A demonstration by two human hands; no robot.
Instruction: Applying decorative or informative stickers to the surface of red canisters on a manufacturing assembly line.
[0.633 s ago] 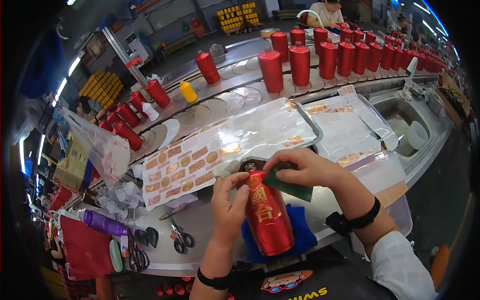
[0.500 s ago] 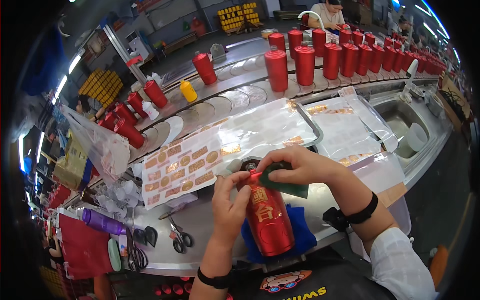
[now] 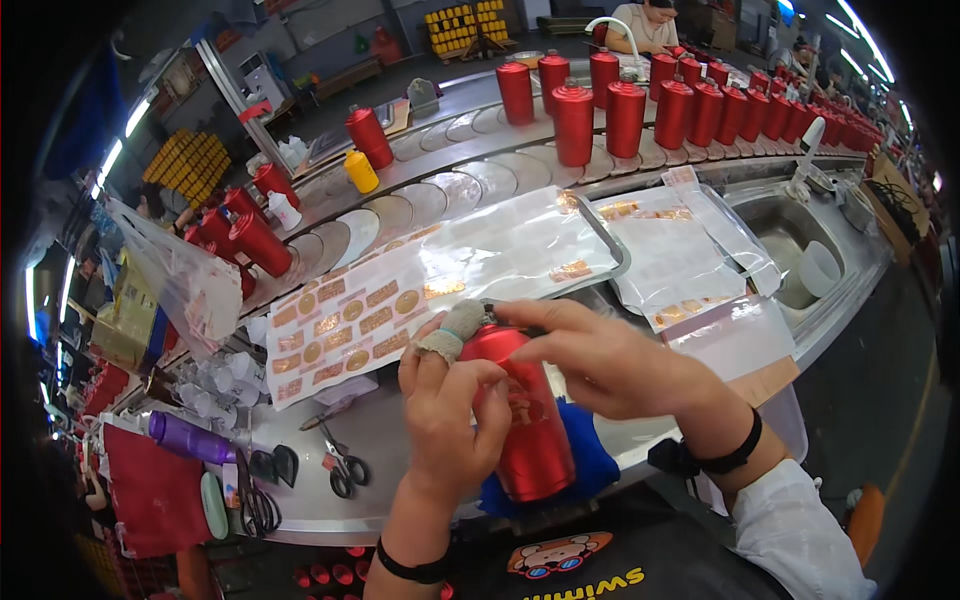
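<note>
A red bottle (image 3: 532,440) with gold lettering leans toward me on a blue cloth (image 3: 595,445). My left hand (image 3: 450,410) is closed at the bottle's upper left side, thumb and forefinger drawn together. Grey-green cloth covers (image 3: 455,330) wrap some of its fingers beside the neck. From the right, my right hand (image 3: 610,360) reaches over the bottle's shoulder, its fingers bent round the neck area. The hands partly hide the neck and the lettering. No green sheet shows in either hand now.
A sheet of gold stickers (image 3: 355,320) lies behind the bottle. Scissors (image 3: 340,462) and a purple bottle (image 3: 190,438) are at left. Beyond runs a conveyor (image 3: 430,205) with several red bottles (image 3: 573,120). At right is a sink (image 3: 785,235). A co-worker (image 3: 645,28) sits across.
The dark green sheet in my right hand has gone from sight. My right fingers have moved to the bottle's top, and my left fingers have risen beside the neck. Conveyor bottles have shifted left.
</note>
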